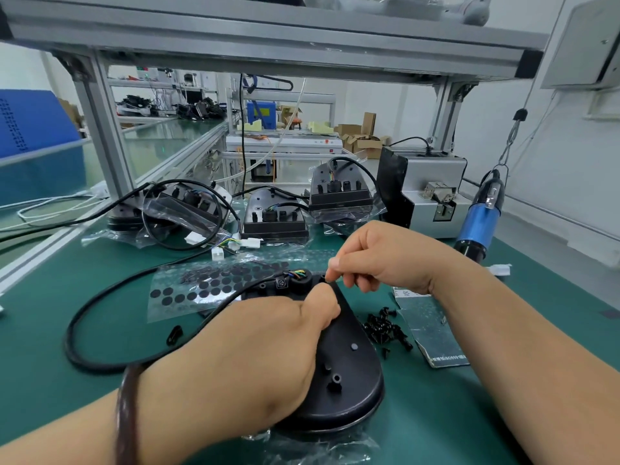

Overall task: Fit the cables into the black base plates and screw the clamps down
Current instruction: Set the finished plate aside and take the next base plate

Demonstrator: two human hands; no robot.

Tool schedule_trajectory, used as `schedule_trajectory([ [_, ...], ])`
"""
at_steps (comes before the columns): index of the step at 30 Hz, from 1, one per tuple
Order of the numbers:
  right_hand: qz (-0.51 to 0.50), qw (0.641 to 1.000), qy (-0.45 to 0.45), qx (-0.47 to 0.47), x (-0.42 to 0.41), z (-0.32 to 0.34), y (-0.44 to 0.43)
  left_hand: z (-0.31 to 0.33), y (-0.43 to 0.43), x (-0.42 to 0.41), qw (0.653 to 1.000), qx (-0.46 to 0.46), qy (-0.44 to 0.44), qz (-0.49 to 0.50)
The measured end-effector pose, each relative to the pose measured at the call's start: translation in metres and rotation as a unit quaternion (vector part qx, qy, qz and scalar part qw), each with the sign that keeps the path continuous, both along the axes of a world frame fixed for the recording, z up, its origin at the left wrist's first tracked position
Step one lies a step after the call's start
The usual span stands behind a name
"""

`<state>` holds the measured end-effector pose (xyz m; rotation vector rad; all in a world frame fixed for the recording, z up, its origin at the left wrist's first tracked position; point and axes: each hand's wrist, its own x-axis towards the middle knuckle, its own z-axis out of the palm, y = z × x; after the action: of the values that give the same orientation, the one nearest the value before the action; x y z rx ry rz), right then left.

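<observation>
Lying on the green mat [84,407] close before the person, the black base plate [349,374] is set with its long axis running away from the body, rounded end near and the cable [110,290] entering at the far end. Its left edge is gripped by the left hand [268,344]. The right hand [379,260] is held over the far end, fingertips pinched on a small dark piece [330,280] just right of the cable entry; what it is cannot be told. The loose screws [385,327] are heaped just right of the plate, so they are judged nearer the right hand.
</observation>
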<state>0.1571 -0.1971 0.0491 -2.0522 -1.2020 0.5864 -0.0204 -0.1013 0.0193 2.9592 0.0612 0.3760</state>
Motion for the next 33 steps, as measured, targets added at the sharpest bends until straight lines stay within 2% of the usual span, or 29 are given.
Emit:
schedule_trajectory([
  [5,-0.097,0.993,0.03,0.065,0.009,0.0,0.003,0.0,0.008,-0.008,0.998,-0.042,-0.015,-0.039],
  [8,-0.146,0.986,0.01,0.084,0.014,0.008,0.006,-0.005,0.01,-0.007,0.996,-0.055,-0.038,-0.052],
  [16,-0.114,0.989,-0.003,0.099,-0.008,0.018,0.018,-0.008,0.013,-0.005,0.995,-0.023,-0.072,-0.06],
  [18,-0.131,0.986,0.006,0.105,-0.012,0.015,0.021,-0.002,0.017,-0.003,0.994,-0.061,-0.072,-0.058],
  [19,-0.141,0.984,0.011,0.108,-0.012,0.014,0.022,0.006,0.025,-0.002,0.991,-0.104,-0.075,-0.036],
  [21,-0.157,0.981,0.023,0.111,-0.012,0.013,0.024,0.022,0.066,0.002,0.973,-0.16,-0.158,0.054],
  [22,-0.163,0.98,0.026,0.11,-0.011,0.013,0.024,0.03,0.093,0.001,0.961,-0.153,-0.2,0.116],
  [23,-0.167,0.98,0.026,0.107,-0.012,0.012,0.025,0.036,0.122,-0.003,0.95,-0.131,-0.206,0.196],
  [24,-0.168,0.98,0.025,0.104,-0.012,0.011,0.026,0.038,0.149,-0.009,0.943,-0.076,-0.156,0.285],
  [25,-0.168,0.98,0.028,0.102,-0.012,0.011,0.027,0.033,0.173,-0.014,0.93,0.002,-0.054,0.363],
  [27,-0.169,0.979,0.035,0.104,-0.012,0.011,0.028,0.011,0.205,-0.027,0.886,0.088,0.155,0.427],
  [28,-0.17,0.979,0.036,0.107,-0.012,0.011,0.028,-0.001,0.213,-0.032,0.874,0.087,0.203,0.433],
  [31,-0.169,0.978,0.035,0.115,-0.012,0.013,0.029,-0.018,0.223,-0.042,0.876,0.038,0.206,0.434],
  [33,-0.168,0.978,0.034,0.12,-0.014,0.016,0.029,-0.012,0.231,-0.046,0.895,-0.004,0.149,0.42],
])
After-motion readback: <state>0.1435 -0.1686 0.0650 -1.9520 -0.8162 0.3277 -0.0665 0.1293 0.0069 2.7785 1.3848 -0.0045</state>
